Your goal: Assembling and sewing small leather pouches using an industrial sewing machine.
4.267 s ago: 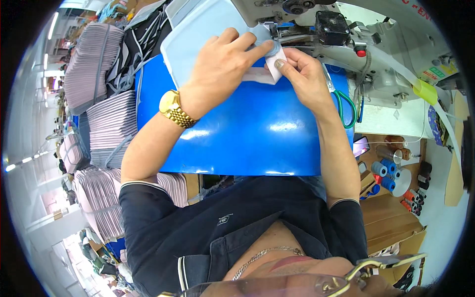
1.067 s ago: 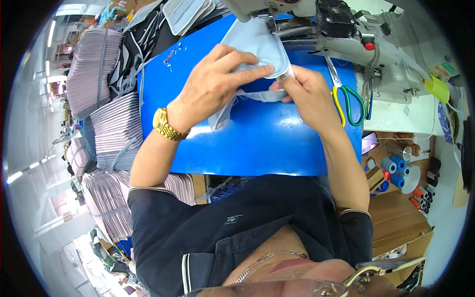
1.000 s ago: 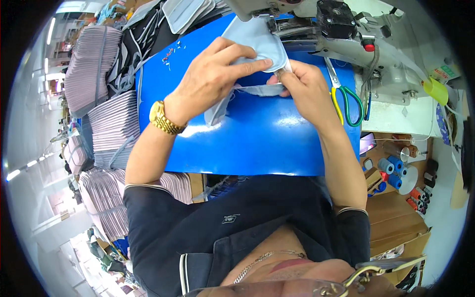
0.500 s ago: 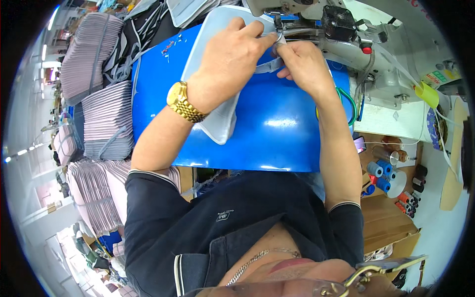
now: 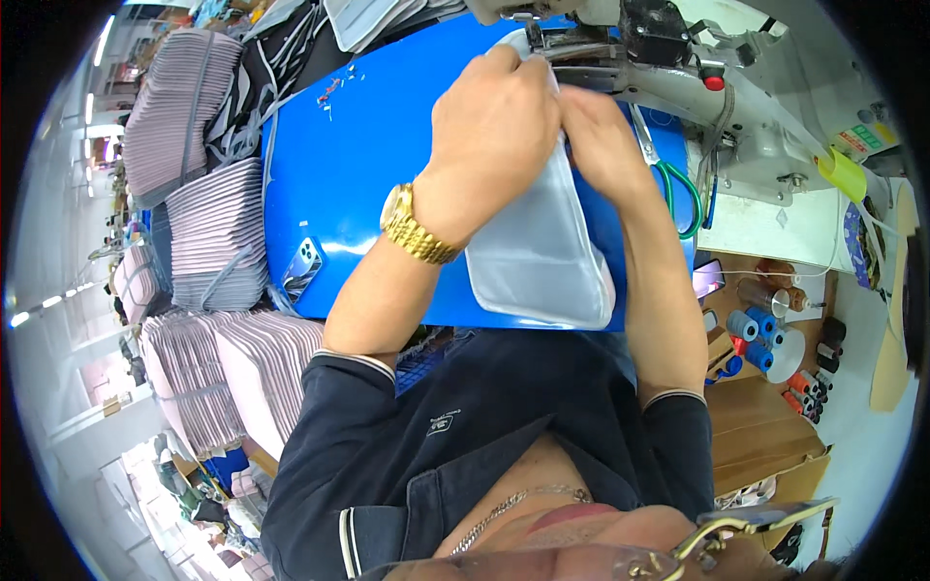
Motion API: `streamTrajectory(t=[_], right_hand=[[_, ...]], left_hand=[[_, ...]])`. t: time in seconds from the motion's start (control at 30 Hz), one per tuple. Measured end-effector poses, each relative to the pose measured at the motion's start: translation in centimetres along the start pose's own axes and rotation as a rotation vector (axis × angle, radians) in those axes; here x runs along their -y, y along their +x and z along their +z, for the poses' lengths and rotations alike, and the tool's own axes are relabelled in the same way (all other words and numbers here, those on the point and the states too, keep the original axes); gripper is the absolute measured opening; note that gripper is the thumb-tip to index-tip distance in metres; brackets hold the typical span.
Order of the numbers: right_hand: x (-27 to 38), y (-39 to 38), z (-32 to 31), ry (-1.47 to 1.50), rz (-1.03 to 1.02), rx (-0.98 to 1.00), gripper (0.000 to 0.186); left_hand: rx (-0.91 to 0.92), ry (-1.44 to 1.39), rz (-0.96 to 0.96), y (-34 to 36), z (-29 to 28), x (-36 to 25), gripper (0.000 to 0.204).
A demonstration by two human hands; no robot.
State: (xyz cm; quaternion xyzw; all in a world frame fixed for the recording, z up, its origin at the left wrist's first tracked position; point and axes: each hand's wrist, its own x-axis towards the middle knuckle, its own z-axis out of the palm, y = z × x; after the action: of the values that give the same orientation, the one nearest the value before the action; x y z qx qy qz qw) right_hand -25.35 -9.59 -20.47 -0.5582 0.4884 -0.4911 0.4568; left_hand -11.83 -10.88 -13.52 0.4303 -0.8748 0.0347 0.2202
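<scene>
A pale grey-blue padded fabric piece (image 5: 533, 261) runs from under the sewing machine's presser foot (image 5: 531, 34) down toward the near edge of the blue board (image 5: 358, 174). My left hand (image 5: 494, 126), with a gold watch at the wrist, grips its upper part just before the foot, fingers curled and partly hidden. Beside it, my right hand (image 5: 601, 136) is bent round the right edge of the same piece, its fingertips hidden behind the left hand and fabric. Green-handled scissors (image 5: 683, 198) lie to the right of my right hand.
Strapped stacks of pink padded pieces (image 5: 194, 232) stand at the left, with black strips (image 5: 247, 97) and grey pieces (image 5: 373, 19) behind. A phone (image 5: 303, 266) lies at the board's left edge. Thread cones (image 5: 760, 344) fill a lower space at the right, near another phone (image 5: 707, 278).
The fabric piece has turned upright and shifted right, its lower end now near the board's front edge. My left hand moved right, beside my right hand. A phone shows at the board's left.
</scene>
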Motion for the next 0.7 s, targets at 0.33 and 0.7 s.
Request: streamTrajectory(t=[0.33, 0.7], right_hand=[[2.1, -7.5, 1.7, 0.029, 0.155, 0.06, 0.042], [1.1, -3.0, 1.7, 0.254, 0.134, -0.014, 0.038]], left_hand=[[-0.153, -0.299, -0.002, -2.4, 1.2, 1.4, 0.026], [-0.433, -0.385, -0.373, -7.0, -0.1, 10.2, 0.033]])
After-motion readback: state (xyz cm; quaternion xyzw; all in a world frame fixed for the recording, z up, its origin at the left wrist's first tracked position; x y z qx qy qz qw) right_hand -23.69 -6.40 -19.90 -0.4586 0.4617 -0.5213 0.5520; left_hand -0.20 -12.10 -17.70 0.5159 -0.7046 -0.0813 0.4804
